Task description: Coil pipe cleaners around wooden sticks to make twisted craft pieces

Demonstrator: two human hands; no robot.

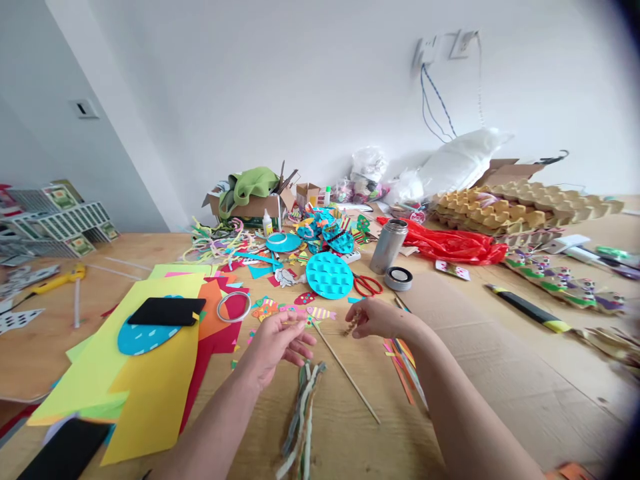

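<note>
We look down past two bare forearms at a wooden surface (pixel 350 450) covered in craft materials. Between our hands lies a thin wooden stick (pixel 346 372), flat on the surface, its long axis slanting from the far left to the near right. Its far tip sits just beside the fingertips of our left hand (pixel 274 345), a little to their right; its near end points back towards us, well apart from both hands. Our left hand is the nearer one to that far tip. It is open, fingers loosely curved, palm turned inwards, with nothing in its grip that we can see. Our right hand (pixel 376 319) hangs to the right of the stick, fingers bent down and drawn together, seemingly pinching a small brown curl (pixel 351 325); its exact hold is partly hidden. Just nearer than our left fingers, a bundle of fuzzy strips (pixel 303 417) runs lengthwise towards us, left of the stick. Beyond the stick's far tip lie cut-out paper fish (pixel 321 313); to the right spreads flat cardboard (pixel 475 353).
</note>
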